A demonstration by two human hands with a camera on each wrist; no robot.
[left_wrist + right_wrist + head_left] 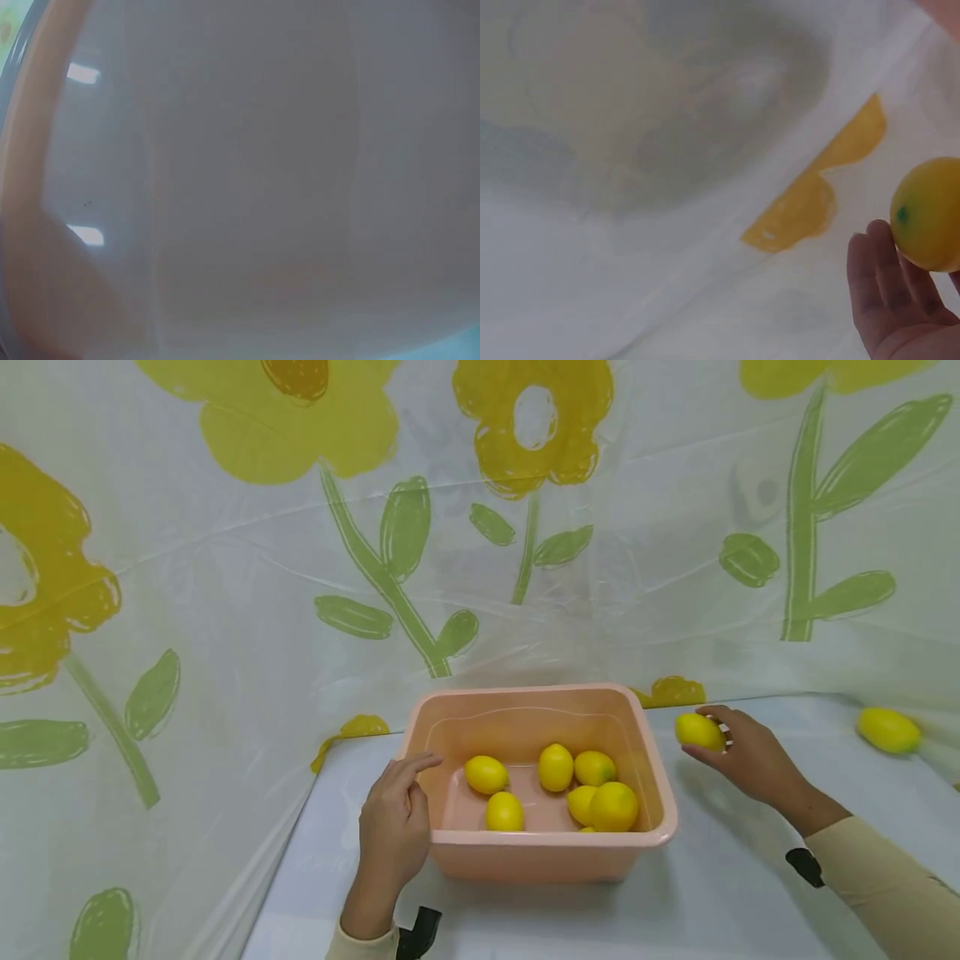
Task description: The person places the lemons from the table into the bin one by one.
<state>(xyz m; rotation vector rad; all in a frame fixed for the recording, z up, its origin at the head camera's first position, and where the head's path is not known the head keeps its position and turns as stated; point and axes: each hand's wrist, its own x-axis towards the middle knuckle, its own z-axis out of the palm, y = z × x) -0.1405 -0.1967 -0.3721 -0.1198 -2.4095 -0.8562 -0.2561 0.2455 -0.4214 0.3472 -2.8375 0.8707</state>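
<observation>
A pink plastic basin (525, 858) stands on the white-covered table with several lemons in it, among them a lemon (486, 774) at the left and a lemon (614, 807) at the right. My left hand (396, 822) is at the basin's left rim, its fingers extended over the edge; whether they press on it cannot be told. Right of the basin, my right hand (757, 760) holds a lemon (699, 732) between thumb and fingers, above the table. The right wrist view shows this lemon (930, 217) against the fingers (889, 277), its greenish tip visible.
Another lemon (888, 730) lies at the far right of the table, near the hanging cloth. That white cloth (247, 568), printed with yellow flowers, rises behind the table and along its left. In the left wrist view, the basin's wall (255, 180) fills most of the frame.
</observation>
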